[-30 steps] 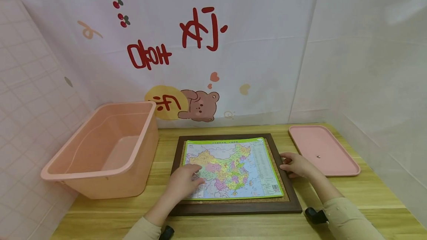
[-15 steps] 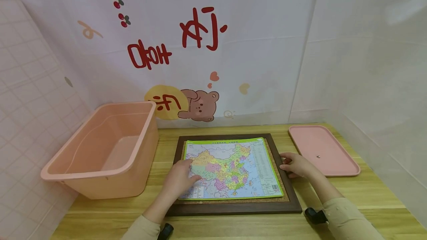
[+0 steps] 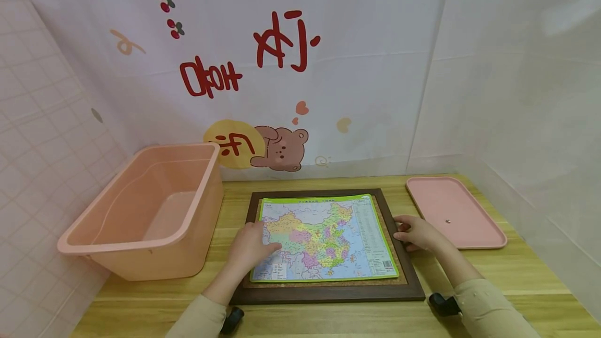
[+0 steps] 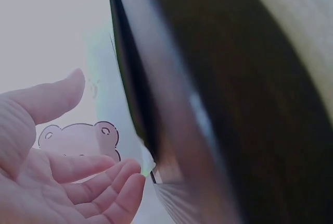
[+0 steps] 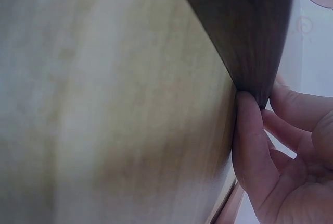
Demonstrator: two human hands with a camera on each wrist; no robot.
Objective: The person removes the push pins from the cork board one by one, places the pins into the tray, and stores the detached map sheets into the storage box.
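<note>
A dark brown wooden frame (image 3: 328,293) with a cork backing lies on the table. On the cork rests a colourful map sheet (image 3: 319,239) with a green border, set slightly askew. My left hand (image 3: 246,246) is over the left side of the frame, and its thumb reaches above the map. In the left wrist view the fingers are relaxed, their tips at the sheet's edge, with the thumb well apart. My right hand (image 3: 415,231) pinches the frame's right side; the right wrist view shows thumb and fingers on either side of the frame's dark edge (image 5: 250,52).
A deep pink basin (image 3: 141,244) stands to the left of the frame. At the right, a flat pink tray (image 3: 462,213) holds a tiny shiny thing (image 3: 448,221). The wood-grain table (image 3: 366,322) ends at a white printed backdrop (image 3: 366,93).
My left hand has slid leftward from above the map to the frame's left side, uncovering the map's lower left corner. My right hand has stayed at the frame's right side.
</note>
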